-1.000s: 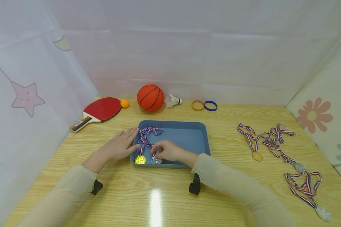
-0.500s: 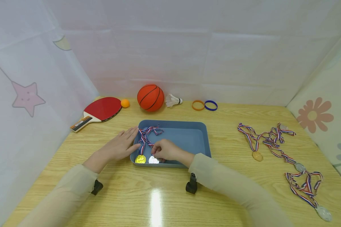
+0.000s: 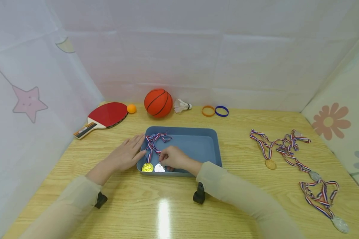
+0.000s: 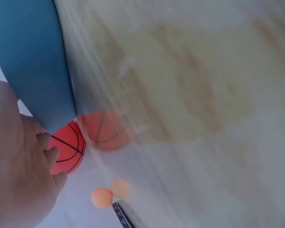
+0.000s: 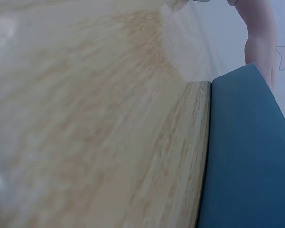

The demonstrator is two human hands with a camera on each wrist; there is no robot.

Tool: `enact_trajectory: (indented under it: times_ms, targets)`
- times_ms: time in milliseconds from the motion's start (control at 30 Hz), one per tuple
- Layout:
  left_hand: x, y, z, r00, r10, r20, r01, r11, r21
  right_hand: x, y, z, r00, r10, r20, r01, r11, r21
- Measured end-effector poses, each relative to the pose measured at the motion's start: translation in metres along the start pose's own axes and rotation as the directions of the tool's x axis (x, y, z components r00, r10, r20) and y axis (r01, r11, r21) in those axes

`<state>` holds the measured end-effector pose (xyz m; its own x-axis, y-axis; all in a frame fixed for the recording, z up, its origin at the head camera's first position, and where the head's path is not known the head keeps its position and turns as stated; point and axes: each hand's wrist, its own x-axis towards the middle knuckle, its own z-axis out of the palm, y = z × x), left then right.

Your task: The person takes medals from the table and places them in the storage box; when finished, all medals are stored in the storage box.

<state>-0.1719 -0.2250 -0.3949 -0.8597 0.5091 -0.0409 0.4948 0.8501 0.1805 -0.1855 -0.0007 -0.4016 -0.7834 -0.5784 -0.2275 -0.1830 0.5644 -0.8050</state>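
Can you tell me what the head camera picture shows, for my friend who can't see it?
A person's right hand pinches a silver medal beside a gold medal in a blue tray, while the left hand rests flat against the tray's left rim. More ribboned medals lie on the wooden table to the right.

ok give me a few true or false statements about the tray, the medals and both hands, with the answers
1. The right hand is inside the blue tray at the silver medal. True.
2. The left hand grips the basketball. False: it rests flat against the tray's left outer wall, and the ball stands apart at the back.
3. A gold medal lies beside the silver one in the tray. True.
4. The tray holds every medal. False: more medals lie on the table to the right.
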Motion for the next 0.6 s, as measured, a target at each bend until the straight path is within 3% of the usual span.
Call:
enact_trajectory:
  times_ms: [333,600]
  targets:
    - [-0.005,0.003,-0.001,1.0,-0.012,-0.005,0.012,1.0,-0.003,-0.004,0.002,-0.006,0.999,-0.037,0.032,0.036,0.999,0.024]
    - [-0.008,0.004,-0.001,1.0,-0.025,-0.012,0.025,1.0,-0.002,-0.033,0.002,-0.04,0.991,-0.131,0.019,0.13,0.99,0.047]
